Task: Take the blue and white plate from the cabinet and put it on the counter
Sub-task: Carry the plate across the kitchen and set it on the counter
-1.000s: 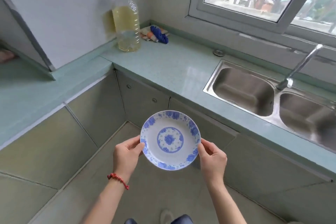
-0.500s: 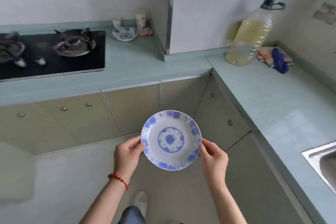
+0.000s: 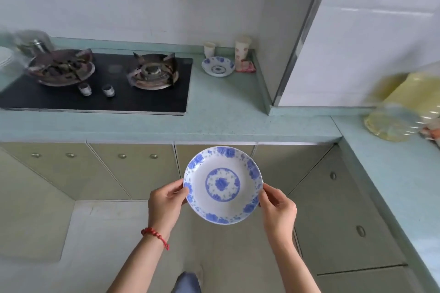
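Note:
I hold a blue and white plate (image 3: 222, 184) with a flower pattern in front of me, above the floor and below the counter's edge. My left hand (image 3: 166, 204) grips its left rim and my right hand (image 3: 277, 207) grips its right rim. The plate faces up, tilted slightly toward me. The pale green counter (image 3: 221, 114) runs across the view just beyond the plate. The cabinet doors (image 3: 133, 169) under the counter are closed.
A black gas stove (image 3: 100, 83) with two burners sits on the counter at left. A second blue and white dish (image 3: 217, 66) and two cups (image 3: 241, 51) stand in the back corner. A large bottle of yellow oil (image 3: 402, 107) is on the right counter arm.
My view has swung left, from the sink and window to the stove side of the counter. The plate stays held in both hands in the same position before me.

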Demonstrator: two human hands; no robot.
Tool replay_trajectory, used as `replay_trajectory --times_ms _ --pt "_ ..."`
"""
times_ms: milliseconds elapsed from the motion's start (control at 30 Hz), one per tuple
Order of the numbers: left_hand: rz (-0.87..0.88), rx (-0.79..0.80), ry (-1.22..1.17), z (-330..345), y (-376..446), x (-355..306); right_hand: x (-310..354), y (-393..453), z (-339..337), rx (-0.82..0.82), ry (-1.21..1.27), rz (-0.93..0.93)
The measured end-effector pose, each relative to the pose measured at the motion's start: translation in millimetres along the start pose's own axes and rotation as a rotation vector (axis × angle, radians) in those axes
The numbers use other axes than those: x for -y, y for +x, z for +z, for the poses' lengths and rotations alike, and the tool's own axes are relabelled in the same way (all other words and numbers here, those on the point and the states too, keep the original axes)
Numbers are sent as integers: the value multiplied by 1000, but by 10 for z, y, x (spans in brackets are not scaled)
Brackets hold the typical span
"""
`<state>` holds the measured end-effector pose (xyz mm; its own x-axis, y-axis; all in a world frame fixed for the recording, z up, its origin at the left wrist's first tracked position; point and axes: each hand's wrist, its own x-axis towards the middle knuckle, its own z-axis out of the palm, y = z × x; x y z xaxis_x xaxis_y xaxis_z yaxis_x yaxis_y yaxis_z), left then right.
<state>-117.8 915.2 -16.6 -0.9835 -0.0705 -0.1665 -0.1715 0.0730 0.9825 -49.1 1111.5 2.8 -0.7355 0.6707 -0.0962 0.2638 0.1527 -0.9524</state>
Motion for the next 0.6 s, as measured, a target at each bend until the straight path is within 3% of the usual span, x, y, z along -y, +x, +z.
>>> replay_trajectory --times_ms 600 --pt "-37 -3 11 612 2004 -303 301 1906 1010 -26 -51 -8"
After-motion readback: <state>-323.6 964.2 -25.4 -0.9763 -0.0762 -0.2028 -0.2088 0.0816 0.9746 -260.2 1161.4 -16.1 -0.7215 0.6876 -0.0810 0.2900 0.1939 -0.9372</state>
